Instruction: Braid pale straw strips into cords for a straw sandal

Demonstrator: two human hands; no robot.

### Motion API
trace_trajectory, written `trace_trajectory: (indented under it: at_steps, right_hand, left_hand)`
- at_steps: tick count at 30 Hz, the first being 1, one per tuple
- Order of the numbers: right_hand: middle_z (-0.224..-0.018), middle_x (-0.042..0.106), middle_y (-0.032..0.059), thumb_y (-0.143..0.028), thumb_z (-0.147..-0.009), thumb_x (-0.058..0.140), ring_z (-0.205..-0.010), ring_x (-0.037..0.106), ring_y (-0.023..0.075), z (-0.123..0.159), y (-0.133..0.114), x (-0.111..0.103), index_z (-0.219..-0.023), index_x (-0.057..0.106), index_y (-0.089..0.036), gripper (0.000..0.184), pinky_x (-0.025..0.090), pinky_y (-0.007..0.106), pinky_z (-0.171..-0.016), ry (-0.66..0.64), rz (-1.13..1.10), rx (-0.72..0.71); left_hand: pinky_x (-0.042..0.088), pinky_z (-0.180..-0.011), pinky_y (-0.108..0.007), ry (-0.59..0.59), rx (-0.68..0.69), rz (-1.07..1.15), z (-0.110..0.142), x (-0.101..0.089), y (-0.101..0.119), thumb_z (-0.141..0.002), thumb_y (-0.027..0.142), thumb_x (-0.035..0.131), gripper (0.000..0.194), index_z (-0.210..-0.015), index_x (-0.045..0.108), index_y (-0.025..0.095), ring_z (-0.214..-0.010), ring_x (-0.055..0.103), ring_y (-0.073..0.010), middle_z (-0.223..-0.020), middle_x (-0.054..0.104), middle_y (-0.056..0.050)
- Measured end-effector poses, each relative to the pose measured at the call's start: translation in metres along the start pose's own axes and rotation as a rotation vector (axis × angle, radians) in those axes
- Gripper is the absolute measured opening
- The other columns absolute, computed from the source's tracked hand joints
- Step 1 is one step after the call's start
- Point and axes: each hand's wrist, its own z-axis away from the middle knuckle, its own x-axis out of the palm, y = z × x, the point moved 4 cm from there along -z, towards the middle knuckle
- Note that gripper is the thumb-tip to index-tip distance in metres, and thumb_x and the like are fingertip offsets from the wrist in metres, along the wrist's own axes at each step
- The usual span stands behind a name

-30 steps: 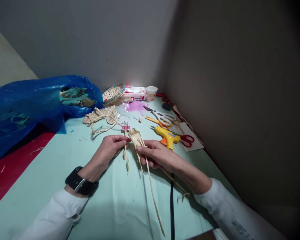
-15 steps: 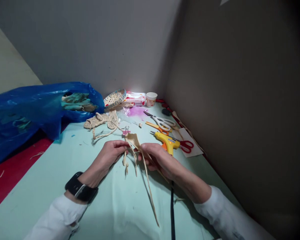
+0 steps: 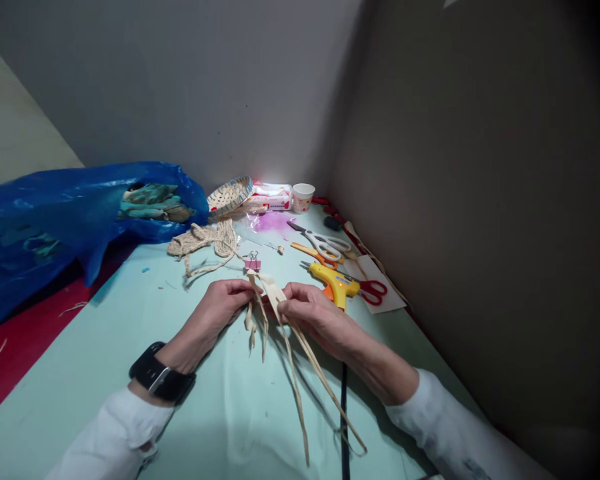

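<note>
Pale, flat plant-fibre strips (image 3: 274, 293) run down from a pink binder clip (image 3: 253, 265) at the middle of the table. My left hand (image 3: 229, 300) pinches the strips just below the clip at their left side. Fingers and thumb of my right hand (image 3: 310, 310) close on the widened part of a strip, a little to the right. From there long thin ends hang toward me across the cloth, and shorter curled ends dangle beside my left fingertips. A braided fibre cord (image 3: 205, 241) lies behind my left hand, its tail reaching the clip.
To the right lie a yellow glue gun (image 3: 337, 283) with a black cable, white-handled scissors (image 3: 325, 243) and red-handled scissors (image 3: 373, 291). A paper cup (image 3: 303, 197), a woven basket (image 3: 230, 197) and a blue plastic bag (image 3: 80, 207) stand along the back.
My right hand has turned, and its thumb now lies lower on the strip. The widened strip has swung and straightened; long ends now trail farther right and toward me. My left hand stays nearly still.
</note>
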Motion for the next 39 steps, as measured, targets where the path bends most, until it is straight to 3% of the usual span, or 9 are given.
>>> trace_trajectory:
  at_steps: [3, 8, 14, 19, 25, 31, 35, 39]
  right_hand:
    - [-0.067, 0.058, -0.0023, -0.021, -0.074, 0.056, -0.065, 0.055, 0.0128, -0.001, 0.002, 0.002, -0.074, 0.043, -0.020, 0.012, 0.036, 0.023, -0.061, 0.039, 0.039, -0.008]
    - [-0.064, 0.053, -0.0032, -0.026, -0.077, 0.054, -0.060, 0.047, 0.0134, -0.002, 0.000, -0.003, -0.073, 0.044, -0.021, 0.012, 0.032, 0.025, -0.055, 0.321, 0.593, -0.100]
    - [-0.065, 0.052, -0.0017, -0.030, -0.084, 0.052, -0.063, 0.046, 0.0139, -0.003, -0.003, 0.004, -0.073, 0.049, -0.018, 0.016, 0.030, 0.026, -0.058, 0.313, 0.813, -0.186]
    - [-0.066, 0.052, -0.0008, -0.028, -0.084, 0.052, -0.064, 0.046, 0.0143, -0.009, -0.004, 0.002, -0.073, 0.049, -0.018, 0.015, 0.030, 0.026, -0.059, 0.373, 0.831, -0.199]
    - [-0.062, 0.051, -0.0027, -0.030, -0.082, 0.055, -0.060, 0.045, 0.0128, -0.013, -0.002, 0.004, -0.072, 0.050, -0.018, 0.016, 0.031, 0.025, -0.056, 0.296, 0.750, -0.201]
    - [-0.064, 0.058, -0.0014, -0.028, -0.082, 0.054, -0.062, 0.050, 0.0136, -0.016, 0.003, -0.003, -0.073, 0.050, -0.019, 0.013, 0.034, 0.025, -0.057, 0.298, 0.672, -0.182]
    - [-0.069, 0.062, -0.0007, -0.029, -0.085, 0.050, -0.063, 0.054, 0.0143, -0.017, 0.005, -0.006, -0.083, 0.048, -0.020, 0.009, 0.036, 0.025, -0.059, 0.267, 0.591, -0.176]
    - [-0.072, 0.057, -0.0017, -0.041, -0.085, 0.054, -0.063, 0.051, 0.0143, -0.020, 0.001, -0.004, -0.098, 0.054, -0.020, 0.026, 0.034, 0.025, -0.057, 0.240, 0.661, -0.178]
  left_hand:
    - [0.011, -0.042, -0.023, 0.007, 0.000, -0.013, 0.000, -0.001, 0.000, -0.059, 0.023, 0.069, 0.024, -0.079, 0.069, 0.010, -0.039, 0.026, -0.0042, -0.047, 0.051, 0.005]
    - [0.011, -0.041, -0.022, 0.006, 0.011, -0.020, -0.002, -0.002, -0.001, -0.062, 0.025, 0.068, 0.026, -0.083, 0.066, 0.010, -0.039, 0.025, -0.0032, -0.056, 0.057, 0.002]
    - [0.011, -0.042, -0.022, -0.046, 0.031, -0.008, 0.004, 0.001, 0.002, -0.068, 0.026, 0.068, 0.017, -0.075, 0.063, 0.012, -0.041, 0.025, -0.0037, -0.049, 0.041, 0.008]
    - [0.012, -0.043, -0.022, -0.066, 0.052, 0.000, 0.007, 0.002, 0.007, -0.074, 0.031, 0.068, 0.019, -0.075, 0.064, 0.012, -0.043, 0.026, -0.0039, -0.051, 0.042, 0.007]
    - [0.011, -0.042, -0.023, -0.029, 0.060, 0.008, 0.004, 0.001, 0.004, -0.065, 0.027, 0.075, 0.019, -0.068, 0.062, 0.013, -0.043, 0.025, -0.0036, -0.050, 0.043, 0.007]
    - [0.014, -0.043, -0.022, -0.032, 0.044, -0.003, 0.001, -0.001, 0.001, -0.065, 0.025, 0.073, 0.017, -0.066, 0.062, 0.014, -0.044, 0.028, -0.0043, -0.053, 0.048, 0.006]
    - [0.017, -0.044, -0.023, -0.050, 0.041, -0.025, 0.000, -0.001, 0.001, -0.064, 0.025, 0.073, 0.015, -0.067, 0.064, 0.014, -0.043, 0.027, -0.0048, -0.051, 0.048, 0.006]
    - [0.020, -0.046, -0.023, -0.073, 0.047, -0.047, 0.000, -0.001, 0.001, -0.064, 0.025, 0.072, 0.013, -0.066, 0.064, 0.015, -0.044, 0.030, -0.0058, -0.052, 0.048, 0.006]
